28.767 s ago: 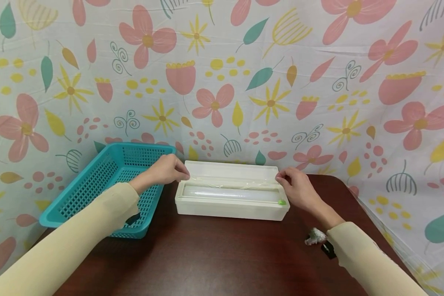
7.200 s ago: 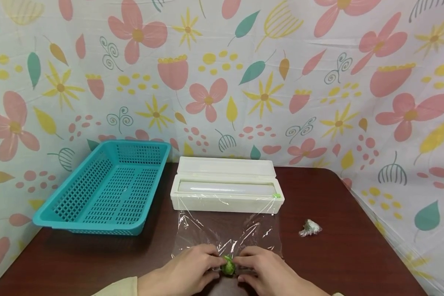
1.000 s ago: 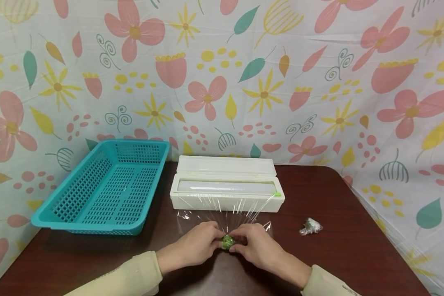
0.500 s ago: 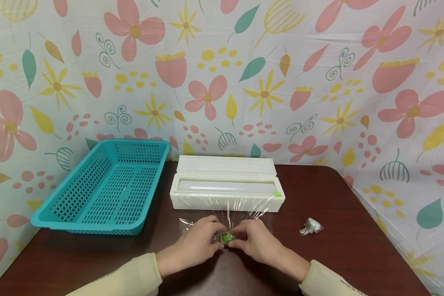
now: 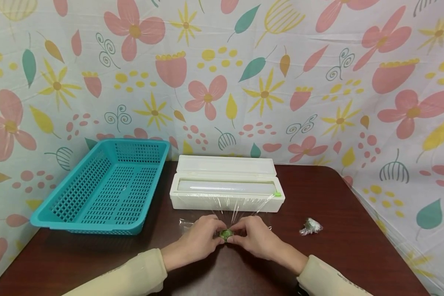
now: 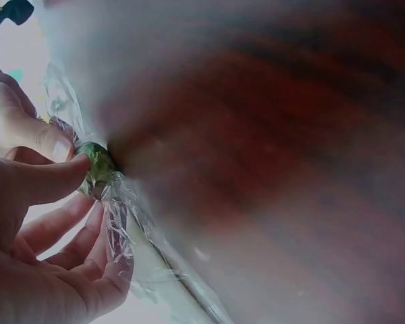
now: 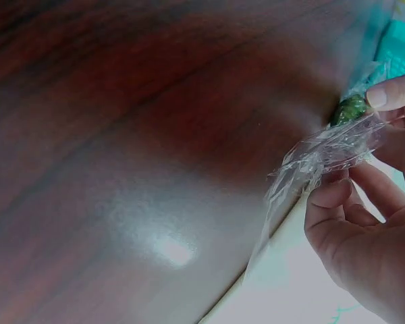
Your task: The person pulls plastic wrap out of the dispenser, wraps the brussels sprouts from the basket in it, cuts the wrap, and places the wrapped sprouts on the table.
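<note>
A small green vegetable piece (image 5: 226, 234), its exact kind unclear, sits in clear cling film (image 5: 235, 206) at the front middle of the table. My left hand (image 5: 202, 238) pinches its left side, and my right hand (image 5: 257, 237) pinches its right side. The film runs back in taut creases to a white cling film dispenser (image 5: 225, 202), whose lid stands raised behind the roll. In the left wrist view, film (image 6: 118, 226) bunches by the green piece (image 6: 96, 167) near my fingers. Crumpled film (image 7: 341, 145) also hangs over my right hand (image 7: 364, 229) in the right wrist view.
A teal perforated basket (image 5: 123, 193) stands at the left of the dark brown table (image 5: 355, 255). On the right lies a small film-wrapped bundle (image 5: 311, 226). A green slider (image 5: 277, 194) sits at the dispenser's right end. Flower-patterned cloth (image 5: 222, 82) hangs behind.
Long before, both hands held the film's edge at the dispenser; later it lay pulled out under the vegetable. Within the last second, hands and piece have shifted slightly toward the dispenser, rolling it in film.
</note>
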Demonstrator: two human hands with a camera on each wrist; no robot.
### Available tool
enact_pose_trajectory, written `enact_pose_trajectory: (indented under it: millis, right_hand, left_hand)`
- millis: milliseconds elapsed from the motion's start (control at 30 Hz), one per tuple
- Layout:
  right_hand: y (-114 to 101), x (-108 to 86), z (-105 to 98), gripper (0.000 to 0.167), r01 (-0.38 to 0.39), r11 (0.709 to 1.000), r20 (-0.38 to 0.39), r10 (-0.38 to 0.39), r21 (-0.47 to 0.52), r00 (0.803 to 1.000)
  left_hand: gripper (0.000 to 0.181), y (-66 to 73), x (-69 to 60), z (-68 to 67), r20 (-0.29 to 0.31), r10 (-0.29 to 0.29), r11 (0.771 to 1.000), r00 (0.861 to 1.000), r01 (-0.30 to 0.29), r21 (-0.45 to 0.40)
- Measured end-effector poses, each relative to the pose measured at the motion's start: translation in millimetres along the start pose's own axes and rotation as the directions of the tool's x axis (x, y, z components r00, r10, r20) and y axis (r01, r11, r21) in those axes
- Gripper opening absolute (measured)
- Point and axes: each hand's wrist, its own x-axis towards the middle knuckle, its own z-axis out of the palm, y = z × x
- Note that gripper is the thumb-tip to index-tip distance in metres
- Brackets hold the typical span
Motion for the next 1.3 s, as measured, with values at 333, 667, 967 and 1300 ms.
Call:
enact_pose_trajectory:
  millis: [333,667,967,1300]
  right_hand:
    - [0,-2.2,4,0.034,0.042,0.999,-0.103,-0.044,-0.021,0.994]
    - [2,2.2,9,0.033,0.05,0.995,-0.112,-0.06,-0.09,0.992]
    - [3,7.0,7,0.028,0.047,0.992,-0.116,-0.06,-0.115,0.991]
    - [4,7.4,7,0.031,0.033,0.996,-0.107,-0.042,-0.085,0.993]
  left_hand:
    - [0.009,-3.5,7.3,-2.2,0.014,0.009,0.999,1.0,-0.01,0.043]
    - [0.009,-3.2,12.3,-8.5,0.057,0.015,1.0,0.998,-0.016,0.015]
    - [0.016,-2.3,12.0,-10.6,0.028,-0.015,0.999,0.999,0.014,0.029]
    - [0.017,-4.9,13.5,-6.2,-0.019,-0.027,0.999,0.999,0.027,-0.017]
